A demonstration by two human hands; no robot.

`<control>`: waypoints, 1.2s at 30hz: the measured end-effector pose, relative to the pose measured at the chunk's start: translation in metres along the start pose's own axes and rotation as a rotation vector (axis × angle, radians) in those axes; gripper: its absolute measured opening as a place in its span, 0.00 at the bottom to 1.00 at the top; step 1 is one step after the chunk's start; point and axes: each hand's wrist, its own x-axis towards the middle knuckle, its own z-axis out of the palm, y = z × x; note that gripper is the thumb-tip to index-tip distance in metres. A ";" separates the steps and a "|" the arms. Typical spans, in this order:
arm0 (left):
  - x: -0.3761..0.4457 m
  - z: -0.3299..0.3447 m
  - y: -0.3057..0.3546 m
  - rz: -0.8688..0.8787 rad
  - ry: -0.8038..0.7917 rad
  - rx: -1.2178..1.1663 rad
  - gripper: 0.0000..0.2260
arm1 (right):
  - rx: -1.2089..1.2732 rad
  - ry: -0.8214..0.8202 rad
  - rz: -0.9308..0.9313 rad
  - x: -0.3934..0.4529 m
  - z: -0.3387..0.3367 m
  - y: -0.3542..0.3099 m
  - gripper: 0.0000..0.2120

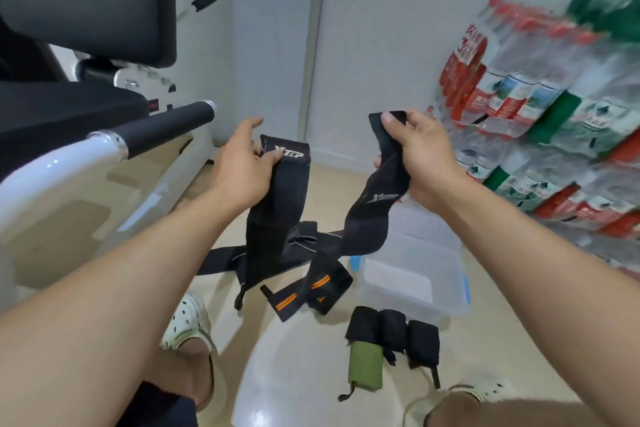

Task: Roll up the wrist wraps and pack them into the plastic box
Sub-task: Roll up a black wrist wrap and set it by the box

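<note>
The left hand [242,163] is pinching the logo end of one long black fabric wrist wrap [266,218]; the right hand [412,156] is gripping another black wrap [363,218], both hanging to the floor; three rolled wraps [391,333] are lying just beside the clear plastic box [446,302]; the stacked bottle packs [540,107] are blurring.
</note>
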 end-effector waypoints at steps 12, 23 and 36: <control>-0.017 0.022 0.031 0.077 -0.287 -0.397 0.29 | -0.340 -0.304 0.075 -0.020 -0.017 0.045 0.09; -0.021 0.038 0.016 -0.199 -0.667 -0.360 0.14 | 0.017 -0.153 0.156 -0.001 -0.023 0.042 0.09; -0.022 0.045 0.027 -0.227 -0.354 -0.550 0.08 | 0.004 -0.144 0.261 -0.004 -0.028 0.049 0.12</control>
